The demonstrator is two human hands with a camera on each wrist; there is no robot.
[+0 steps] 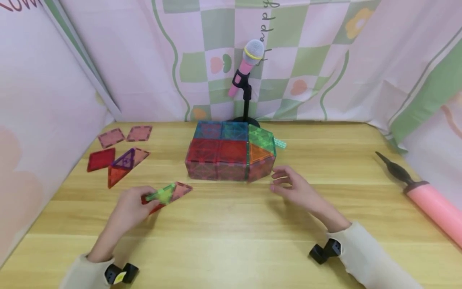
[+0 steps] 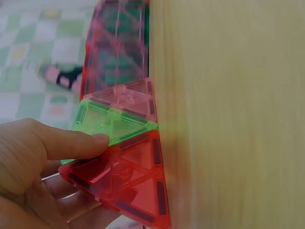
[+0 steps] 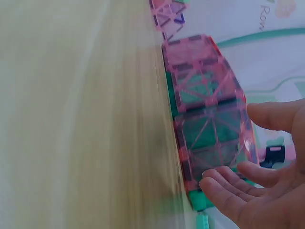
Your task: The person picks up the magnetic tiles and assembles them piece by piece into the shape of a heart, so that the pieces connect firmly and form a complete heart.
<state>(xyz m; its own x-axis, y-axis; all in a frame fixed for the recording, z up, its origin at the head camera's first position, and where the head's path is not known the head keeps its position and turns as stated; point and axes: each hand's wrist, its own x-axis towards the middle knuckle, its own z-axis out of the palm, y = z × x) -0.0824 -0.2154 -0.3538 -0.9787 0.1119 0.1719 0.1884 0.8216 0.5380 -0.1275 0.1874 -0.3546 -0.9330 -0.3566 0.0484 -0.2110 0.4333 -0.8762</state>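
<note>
My left hand (image 1: 131, 206) pinches a joined strip of triangular magnetic tiles: a red triangle (image 2: 126, 176), a green triangle (image 2: 112, 123) under the thumb, and a pink triangle (image 2: 131, 98) at the far end. A low box built of translucent magnetic tiles (image 1: 231, 170) stands at mid-table, with red, blue, green and orange tiles on top and pink ones along the front. My right hand (image 1: 294, 188) is beside the box's right front corner, fingers loosely bent and apart, holding nothing. In the right wrist view its fingertips (image 3: 209, 183) overlap the box's side.
At the left lie two pink tiles (image 1: 139, 133), a red square tile (image 1: 101, 159) and another strip of triangles (image 1: 120, 168). Behind the box stands a pink toy microphone (image 1: 245, 66) on a black stand. A pink pump (image 1: 433, 204) lies at the right edge.
</note>
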